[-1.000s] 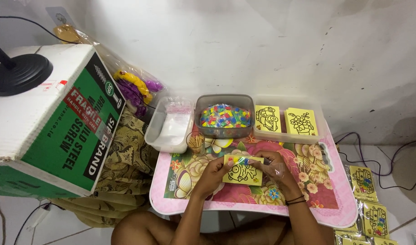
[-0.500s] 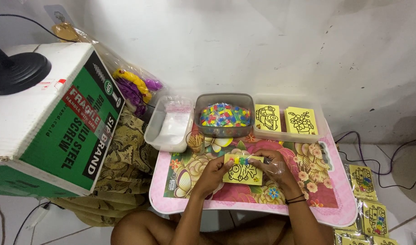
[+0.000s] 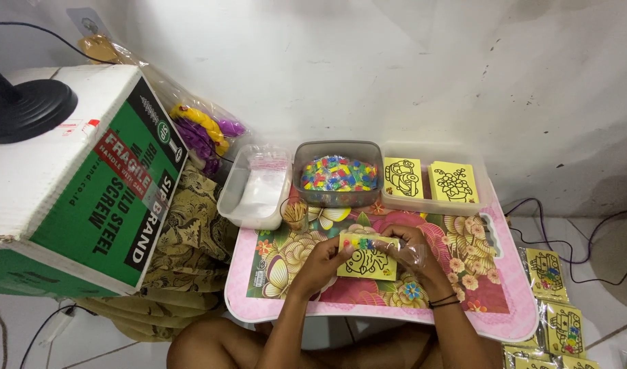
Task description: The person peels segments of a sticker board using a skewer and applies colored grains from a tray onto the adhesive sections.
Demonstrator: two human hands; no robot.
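Seen from the head, the left hand (image 3: 321,260) and right hand (image 3: 410,249) clamp a yellow picture card (image 3: 368,257) between them near the middle of the flowered bench (image 3: 464,239), apparently steadying it inside a clear sleeve (image 3: 417,254).

Bead tub (image 3: 338,174) behind card (image 3: 368,258), between two trays.

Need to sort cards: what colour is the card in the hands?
Yellow card with a black line drawing; head view.
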